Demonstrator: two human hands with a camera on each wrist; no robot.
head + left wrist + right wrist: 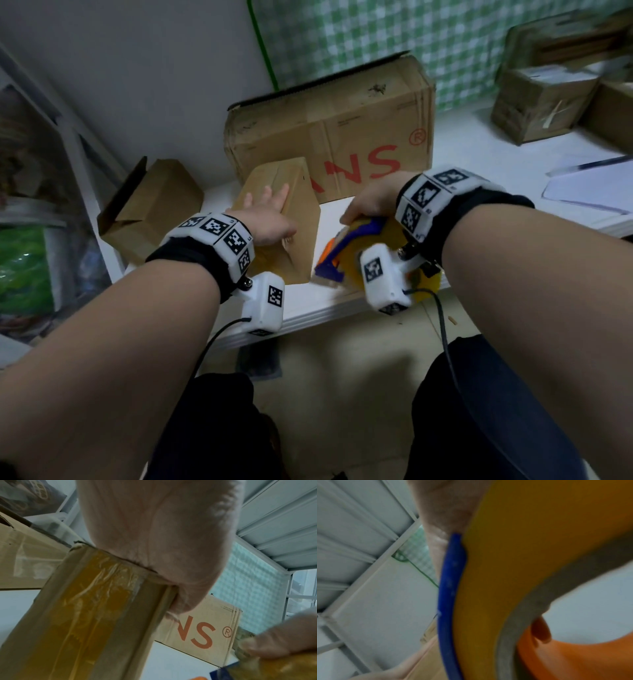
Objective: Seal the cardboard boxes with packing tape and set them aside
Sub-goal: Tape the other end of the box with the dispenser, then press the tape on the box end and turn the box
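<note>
A small cardboard box [301, 219] stands on the white table [479, 154] near its front edge. Yellowish packing tape [96, 601] runs down its near side. My left hand [270, 216] lies flat on the box top, fingers straight and spread; in the left wrist view the palm [154, 534] presses on the box's top edge. Just right of the box, my right hand [370, 202] grips a blue and orange tape dispenser [346, 246] loaded with a yellow tape roll [505, 574]. The dispenser sits low over the table beside the box.
A large cardboard box with red letters [342, 137] stands behind the small one. An open brown box [154, 205] leans at the table's left end. More boxes [541, 99] are stacked at the back right, with white papers [589, 188] nearby. A shelf unit [41, 171] fills the left.
</note>
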